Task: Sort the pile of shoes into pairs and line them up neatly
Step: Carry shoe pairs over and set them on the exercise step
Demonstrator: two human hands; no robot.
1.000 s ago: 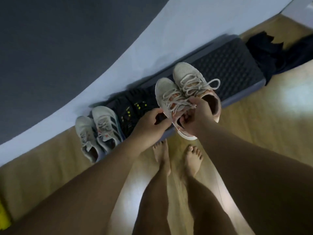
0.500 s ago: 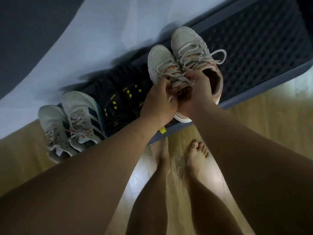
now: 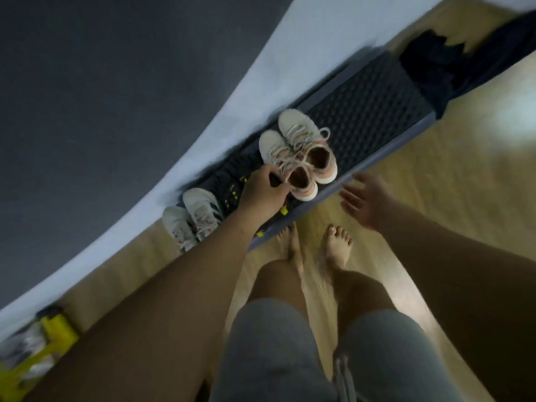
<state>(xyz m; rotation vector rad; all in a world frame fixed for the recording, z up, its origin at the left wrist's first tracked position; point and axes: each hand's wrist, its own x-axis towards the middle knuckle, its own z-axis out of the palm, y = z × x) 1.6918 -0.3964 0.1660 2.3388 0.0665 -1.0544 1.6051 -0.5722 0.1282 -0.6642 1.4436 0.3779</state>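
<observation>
Two pink sneakers [image 3: 301, 158] paired beyond left hand [image 3: 264, 194] pinching black shoe [image 3: 230, 185]; right hand [image 3: 364, 203] splayed, empty; next, straighten black pair.

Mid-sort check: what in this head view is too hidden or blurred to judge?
Head view only:
- Black shoes with yellow marks: largely covered by the left hand and forearm.
- Left hand's grip: curled fingers hide whether they hold anything.
- Yellow object, lower left: blurred, cut by the frame edge.
- Dark heap, upper right: blurred, contents unclear.
</observation>
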